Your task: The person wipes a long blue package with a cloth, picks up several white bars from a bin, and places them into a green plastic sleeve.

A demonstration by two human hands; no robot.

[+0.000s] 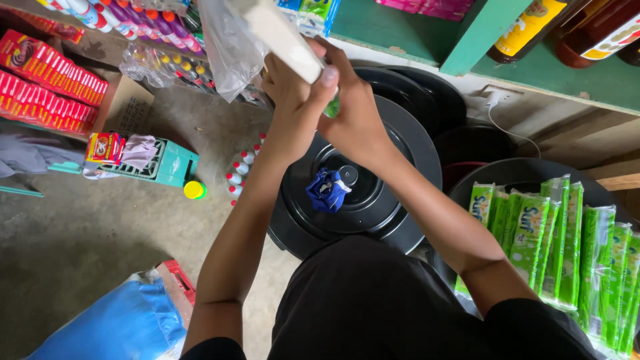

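Above the black bin lid (373,167), both hands are gripping a pale flat stick (283,37). The left hand (293,87) is closing around its lower end with the right hand (353,110) touching alongside. Its long axis is slanting up and left.

The white box (283,37) runs off the top edge; both hands hide its lower end.

Concrete floor (87,227) carries a stack of black round lids (373,200), with a crumpled blue wrapper (327,190) on the top lid. Left of the stack: a row of small white bottles with red caps (240,170), a yellow cap (194,190), a teal crate (167,163) and a blue bag (113,323) near the bottom edge. Green sachet strips (553,247) lie on another black lid (527,172) to the right.
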